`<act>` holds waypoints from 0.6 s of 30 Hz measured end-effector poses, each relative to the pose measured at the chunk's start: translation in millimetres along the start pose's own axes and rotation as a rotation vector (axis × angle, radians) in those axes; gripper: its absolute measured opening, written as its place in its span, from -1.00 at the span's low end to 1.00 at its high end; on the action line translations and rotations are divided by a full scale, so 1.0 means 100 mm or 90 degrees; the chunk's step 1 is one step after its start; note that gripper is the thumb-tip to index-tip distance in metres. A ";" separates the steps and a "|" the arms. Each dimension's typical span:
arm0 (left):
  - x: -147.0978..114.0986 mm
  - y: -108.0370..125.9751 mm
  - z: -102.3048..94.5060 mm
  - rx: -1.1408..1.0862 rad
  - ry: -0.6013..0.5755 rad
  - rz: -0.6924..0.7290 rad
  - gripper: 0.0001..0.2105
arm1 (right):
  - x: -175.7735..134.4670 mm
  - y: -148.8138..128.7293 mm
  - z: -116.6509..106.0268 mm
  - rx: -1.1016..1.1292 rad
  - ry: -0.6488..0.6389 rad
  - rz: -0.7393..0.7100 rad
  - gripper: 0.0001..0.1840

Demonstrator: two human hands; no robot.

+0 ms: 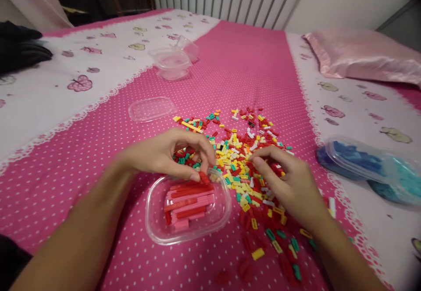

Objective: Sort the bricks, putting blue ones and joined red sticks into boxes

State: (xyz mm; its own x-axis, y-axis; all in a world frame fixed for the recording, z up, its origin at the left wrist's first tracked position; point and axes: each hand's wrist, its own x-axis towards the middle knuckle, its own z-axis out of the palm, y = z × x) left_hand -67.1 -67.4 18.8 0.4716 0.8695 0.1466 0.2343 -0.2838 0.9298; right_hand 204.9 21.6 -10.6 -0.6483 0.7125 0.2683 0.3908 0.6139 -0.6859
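My left hand [179, 152] is over the far rim of a clear plastic container [153, 223], with a small red brick [204, 178] pinched between thumb and fingers. Inside the container lie red and pink sticks [190, 201] of joined bricks, stacked side by side. My right hand [287, 179] reaches into a spread of small loose bricks [237, 150] in yellow, red, green and white. Its thumb and forefinger come together at the pile's middle; whatever is between them is too small to make out.
A clear lid [153, 109] lies flat beyond my left hand. Stacked empty containers [173, 62] stand farther back. To the right are containers of blue bricks [355, 157] and teal bricks [409, 177]. A pink pillow [365, 56] rests on the patterned bedspread [253, 62]; something black [19, 47] lies far left.
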 end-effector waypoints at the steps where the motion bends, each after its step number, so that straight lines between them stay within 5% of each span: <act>1: 0.01 -0.01 0.00 0.008 -0.009 0.008 -0.77 | -0.01 -0.01 0.02 -0.008 -0.014 -0.017 -0.85; 12: 0.02 -0.04 -0.03 0.023 -0.121 -0.003 -0.89 | 0.01 0.14 0.00 -0.123 -0.040 -0.079 -0.86; 18: 0.03 -0.03 0.02 0.061 -0.126 -0.022 -0.81 | -0.03 0.15 0.09 -0.145 -0.136 -0.124 -0.74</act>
State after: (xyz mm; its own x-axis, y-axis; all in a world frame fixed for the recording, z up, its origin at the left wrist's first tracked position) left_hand -65.2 -65.0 16.0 0.6170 0.7861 0.0379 0.3285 -0.3009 0.8953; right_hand 206.8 26.1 -27.9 -0.8376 0.5022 0.2149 0.3666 0.8084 -0.4605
